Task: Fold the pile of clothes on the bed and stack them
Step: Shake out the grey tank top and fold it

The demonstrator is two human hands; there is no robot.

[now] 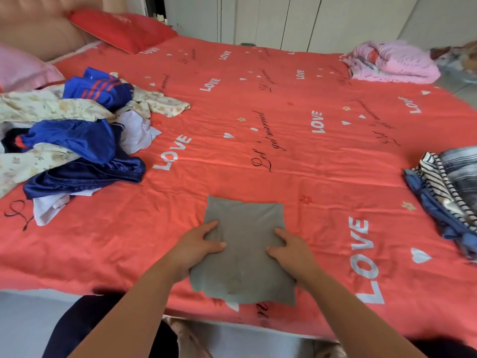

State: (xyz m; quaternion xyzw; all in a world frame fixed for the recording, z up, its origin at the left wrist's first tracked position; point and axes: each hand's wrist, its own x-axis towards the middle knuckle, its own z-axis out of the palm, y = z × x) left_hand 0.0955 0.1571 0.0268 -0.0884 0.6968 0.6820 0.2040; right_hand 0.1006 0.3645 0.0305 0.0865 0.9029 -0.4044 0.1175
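Note:
A grey garment (244, 244), folded to a rough rectangle, lies flat near the bed's front edge. My left hand (198, 245) grips its left edge, thumb on top and fingers under the cloth. On the other side, my right hand (290, 248) holds the right edge the same way. An unfolded pile of clothes (69, 135) in blue, cream floral and white sits at the left of the bed. A stack of folded clothes (449, 195), striped and blue, lies at the right edge.
The bed carries a coral sheet (258, 130) printed with LOVE. A red pillow (121, 29) and a pink pillow (23, 68) lie at the head. A pink bundle (392, 62) sits at the far right corner. White wardrobe doors (284, 19) stand behind.

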